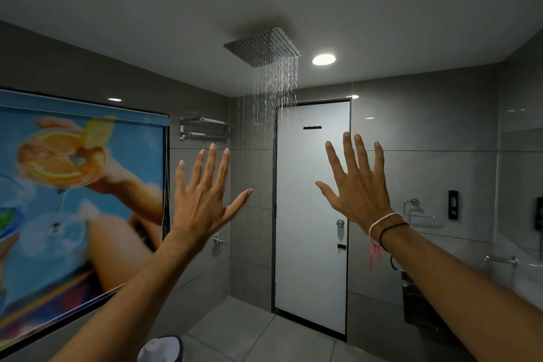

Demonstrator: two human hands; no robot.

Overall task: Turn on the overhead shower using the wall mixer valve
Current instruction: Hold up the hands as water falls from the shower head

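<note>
A square metal overhead shower head [262, 46] hangs from the ceiling, and thin streams of water [274, 88] fall from it. My left hand [202, 197] and my right hand [357, 182] are both raised in front of me, backs toward the camera, fingers spread, holding nothing. Neither hand touches any fixture. A small chrome fitting [219, 240] sits on the wall just right of my left wrist; whether it is the mixer valve I cannot tell.
A white door [313, 214] stands ahead with a round lock. A printed roller blind [79, 200] covers the left wall, with a towel rack [204, 128] beside it. A towel ring [415, 209], a tap [501, 259] and a bin [160, 349] are nearby.
</note>
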